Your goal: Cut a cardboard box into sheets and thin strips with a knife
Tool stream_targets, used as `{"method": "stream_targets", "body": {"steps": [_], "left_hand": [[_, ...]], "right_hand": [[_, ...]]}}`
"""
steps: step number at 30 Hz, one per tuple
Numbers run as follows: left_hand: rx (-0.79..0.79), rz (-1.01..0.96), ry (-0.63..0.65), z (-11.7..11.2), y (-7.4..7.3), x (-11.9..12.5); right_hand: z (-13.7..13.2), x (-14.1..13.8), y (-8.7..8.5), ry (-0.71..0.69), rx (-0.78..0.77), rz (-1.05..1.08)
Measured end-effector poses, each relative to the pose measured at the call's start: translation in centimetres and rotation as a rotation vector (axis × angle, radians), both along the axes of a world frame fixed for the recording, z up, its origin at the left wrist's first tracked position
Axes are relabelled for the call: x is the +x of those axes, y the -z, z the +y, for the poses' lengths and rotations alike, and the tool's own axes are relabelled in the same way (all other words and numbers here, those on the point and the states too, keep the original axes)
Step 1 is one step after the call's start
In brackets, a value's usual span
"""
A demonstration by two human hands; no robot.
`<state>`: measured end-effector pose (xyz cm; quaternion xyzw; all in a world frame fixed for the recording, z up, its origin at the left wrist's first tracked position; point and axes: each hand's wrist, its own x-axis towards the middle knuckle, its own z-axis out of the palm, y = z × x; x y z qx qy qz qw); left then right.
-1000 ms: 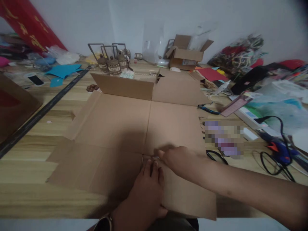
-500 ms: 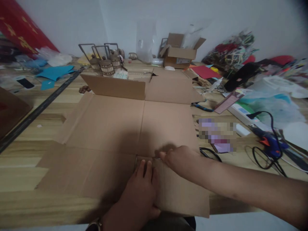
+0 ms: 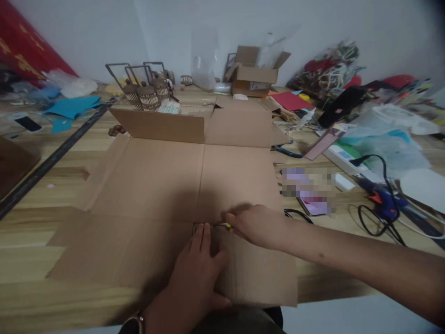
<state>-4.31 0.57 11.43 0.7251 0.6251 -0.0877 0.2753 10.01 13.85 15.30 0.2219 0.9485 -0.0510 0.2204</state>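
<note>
A large flattened cardboard box [image 3: 163, 181] lies spread on the wooden table [image 3: 31, 232]. My left hand [image 3: 196, 269] rests flat on its near flap, fingers stretched out and close together, pressing the board down. My right hand [image 3: 255, 225] is closed in a pinch on a thin tool with a yellow tip [image 3: 224, 225], held against the fold line just beyond my left fingertips. What the tool is I cannot make out. A watch [image 3: 134, 322] shows on my left wrist.
Black scissors [image 3: 295, 214] lie right of my right hand. A blue glue gun [image 3: 385, 204] with a black cord sits further right. Behind the cardboard stand small wooden lanterns [image 3: 148, 95], an open carton [image 3: 253, 76] and piles of craft material. A phone [image 3: 28, 123] lies far left.
My head has tilted, so the scene shifts left and up. My left fingers have drawn together on the flap. My right hand has kept its place at the fold line.
</note>
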Motion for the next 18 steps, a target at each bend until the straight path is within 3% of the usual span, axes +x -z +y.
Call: {"method": "stream_targets", "body": {"steps": [18], "left_hand": [[-0.028, -0.03, 0.029, 0.53, 0.02, -0.17]], "right_hand": [[-0.06, -0.43, -0.78, -0.014, 0.006, -0.005]]}}
